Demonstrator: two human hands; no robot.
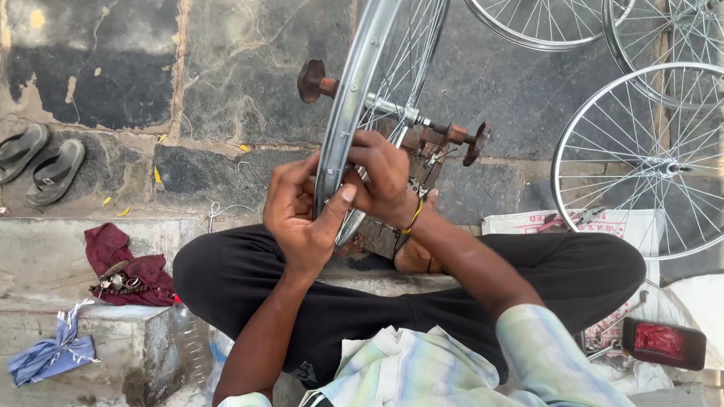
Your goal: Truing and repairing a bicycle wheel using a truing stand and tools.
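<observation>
A shiny bicycle wheel rim [353, 98] with thin spokes stands upright on a rusty truing stand [445, 136], seen edge-on in front of me. My left hand [298, 215] grips the near edge of the rim, thumb pressed against its side. My right hand [385, 177] reaches through the spokes from the right, fingers closed around something small at the rim; what it pinches is hidden. I sit cross-legged in black trousers [249, 279], and the stand rests between my knees.
Several finished wheels [641, 158] lean on the stone floor at the right. A pair of sandals [41, 162] lies at far left. A maroon rag with small metal parts [124, 275], a blue cloth [53, 354] and a red box [664, 343] sit nearby.
</observation>
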